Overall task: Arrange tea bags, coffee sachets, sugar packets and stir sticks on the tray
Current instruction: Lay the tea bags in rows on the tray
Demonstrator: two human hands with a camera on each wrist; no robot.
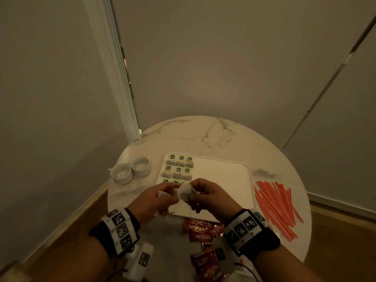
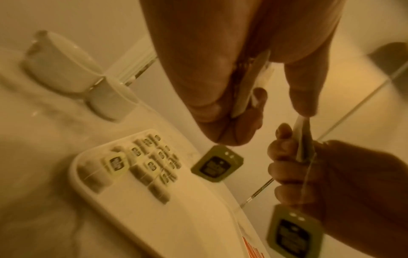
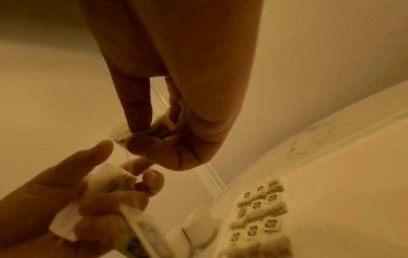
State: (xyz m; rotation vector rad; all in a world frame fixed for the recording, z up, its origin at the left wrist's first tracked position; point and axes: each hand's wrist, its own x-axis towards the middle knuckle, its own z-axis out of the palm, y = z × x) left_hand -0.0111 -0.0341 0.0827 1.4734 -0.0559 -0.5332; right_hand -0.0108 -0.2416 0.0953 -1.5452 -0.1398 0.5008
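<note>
We hold both hands above the near edge of the white tray. Our right hand pinches a tea bag, and our left hand curls round another tea bag and its paper. Rows of tea bags lie in the tray's far left corner.

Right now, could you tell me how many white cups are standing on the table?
2: one cup nearest the table's left edge, the other cup touching it on the side toward the tray. None seem hidden.
</note>
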